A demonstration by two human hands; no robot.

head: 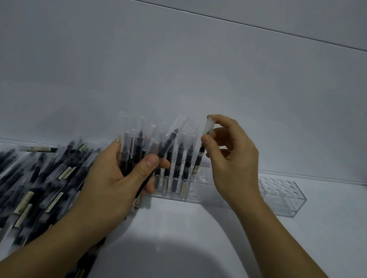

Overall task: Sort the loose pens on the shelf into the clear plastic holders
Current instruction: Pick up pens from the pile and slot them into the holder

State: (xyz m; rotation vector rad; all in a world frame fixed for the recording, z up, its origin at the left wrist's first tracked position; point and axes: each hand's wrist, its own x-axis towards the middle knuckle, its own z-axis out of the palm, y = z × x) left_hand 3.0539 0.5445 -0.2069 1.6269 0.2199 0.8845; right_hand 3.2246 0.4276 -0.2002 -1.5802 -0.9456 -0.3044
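Left hand (110, 182) tight around pen bundle (133, 148)

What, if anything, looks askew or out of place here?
One pen slants across the upright bundle held by the left hand. Otherwise nothing odd: pens in the clear holder stand straight.

Your left hand (110, 180) and your right hand (233, 160) are both bare from fingertips to wrist. The nails are trimmed short and rounded, with a plain natural finish. Your left thumbnail (152, 163) and right thumbnail (205, 139) show this most clearly. Your left forearm (52, 243) and right forearm (298, 256) are bare as well, uncovered all the way to the bottom edge of the view. Both are slim and smooth, widening gently toward the elbow. Dim light and slight blur hide finer detail.
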